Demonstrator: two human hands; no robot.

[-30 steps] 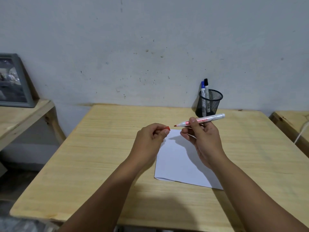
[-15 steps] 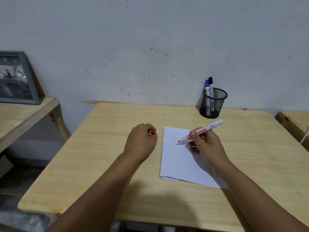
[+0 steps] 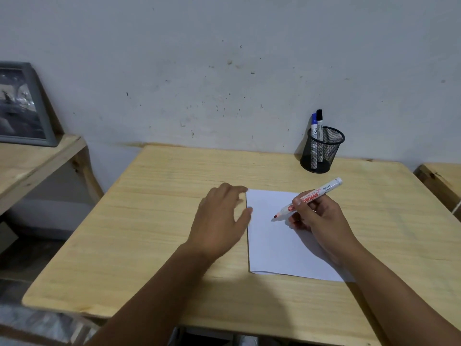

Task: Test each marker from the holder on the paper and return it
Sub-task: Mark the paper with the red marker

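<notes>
A white sheet of paper point(image 3: 274, 248) lies on the wooden table point(image 3: 149, 233). My right hand point(image 3: 321, 221) grips an uncapped red marker point(image 3: 321, 192), its red tip down at the paper's upper part. No marks show on the sheet. My left hand point(image 3: 219, 221) lies with fingers spread at the paper's left edge, thumb touching it. The red cap is not visible. A black mesh holder point(image 3: 326, 151) stands at the table's back right with a blue marker point(image 3: 314, 123) and a black marker point(image 3: 319, 118) upright inside.
A grey picture frame point(image 3: 22, 106) leans on the wall on a wooden shelf point(image 3: 32, 161) at the left. Another wooden surface point(image 3: 444, 181) juts in at the right. The wall runs right behind the table.
My right hand lowered the red marker from mid-air until its tip reached the paper. My left hand, which pinched the red cap, dropped to the table and spread out at the paper's edge.
</notes>
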